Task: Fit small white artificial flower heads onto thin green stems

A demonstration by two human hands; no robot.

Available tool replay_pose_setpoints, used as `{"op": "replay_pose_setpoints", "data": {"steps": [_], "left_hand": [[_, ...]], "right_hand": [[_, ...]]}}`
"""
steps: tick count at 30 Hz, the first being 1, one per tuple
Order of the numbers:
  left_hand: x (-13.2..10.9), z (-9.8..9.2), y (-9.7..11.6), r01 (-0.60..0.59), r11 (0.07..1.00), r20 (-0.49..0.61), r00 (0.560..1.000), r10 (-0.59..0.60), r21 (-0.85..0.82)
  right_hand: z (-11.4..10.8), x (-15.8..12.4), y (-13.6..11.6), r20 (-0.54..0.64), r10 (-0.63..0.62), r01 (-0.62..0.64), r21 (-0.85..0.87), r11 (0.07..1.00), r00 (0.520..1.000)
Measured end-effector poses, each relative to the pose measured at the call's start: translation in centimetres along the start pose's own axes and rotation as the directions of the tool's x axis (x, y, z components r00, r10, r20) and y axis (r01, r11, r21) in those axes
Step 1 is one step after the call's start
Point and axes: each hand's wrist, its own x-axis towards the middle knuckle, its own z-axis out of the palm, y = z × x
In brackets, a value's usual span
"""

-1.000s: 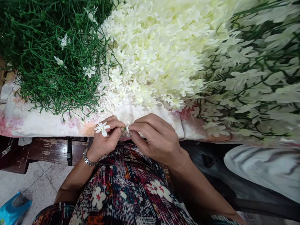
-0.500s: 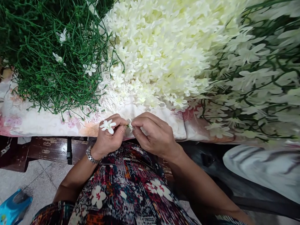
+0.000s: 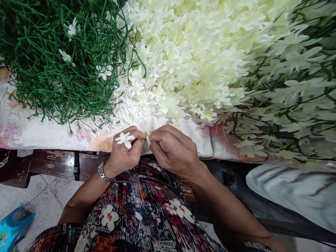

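My left hand [image 3: 123, 154] is closed, with a small white artificial flower [image 3: 125, 138] sticking up between its fingers. My right hand [image 3: 174, 150] is pinched shut against the left fingertips, where another tiny white flower piece [image 3: 147, 140] shows between both hands. Both hands hover at the table's near edge, above my patterned lap. Just beyond them lies a big heap of loose cream-white petals [image 3: 194, 52].
A tangle of green plastic stems [image 3: 60, 66] fills the left of the table, on a floral cloth [image 3: 39, 134]. Finished white flower sprays [image 3: 291, 91] lie at the right. A dark wooden table edge [image 3: 57, 164] and a blue object [image 3: 13, 227] on the floor are below left.
Both hands have drifted slightly up and right in view, still pinched together on the small flower piece. The view has shifted a little.
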Motion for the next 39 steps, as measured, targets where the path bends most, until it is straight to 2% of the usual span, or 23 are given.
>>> {"op": "replay_pose_setpoints", "data": {"steps": [16,23,26,31,35,39], "left_hand": [[0.2,0.0,0.0,0.027,1.000,0.013,1.000,-0.027,-0.012],[0.0,-0.2,0.3,0.028,1.000,0.007,1.000,-0.028,0.001],[0.0,-0.6,0.9,0.027,0.999,-0.022,0.999,-0.028,-0.032],[-0.1,-0.8,2.2,-0.066,0.998,-0.133,0.989,0.063,-0.020],[0.0,-0.3,3.0,-0.032,0.999,-0.143,0.989,0.026,-0.040],[0.1,-0.2,3.1,-0.009,0.998,-0.148,0.989,0.000,-0.062]], "right_hand": [[0.1,0.0,0.1,0.007,-0.020,0.020,-0.001,1.000,1.000],[-0.3,-0.3,0.0,-0.063,0.061,-0.058,0.049,0.997,0.996],[-0.9,-0.3,-0.1,-0.097,0.105,-0.101,0.045,0.994,0.990],[-1.4,-0.8,0.0,-0.134,0.180,-0.176,0.044,0.984,0.975],[-1.2,-1.4,0.1,-0.125,0.196,-0.192,0.045,0.980,0.973],[-1.8,-1.6,0.2,-0.066,0.204,-0.199,0.071,0.977,0.977]]}}
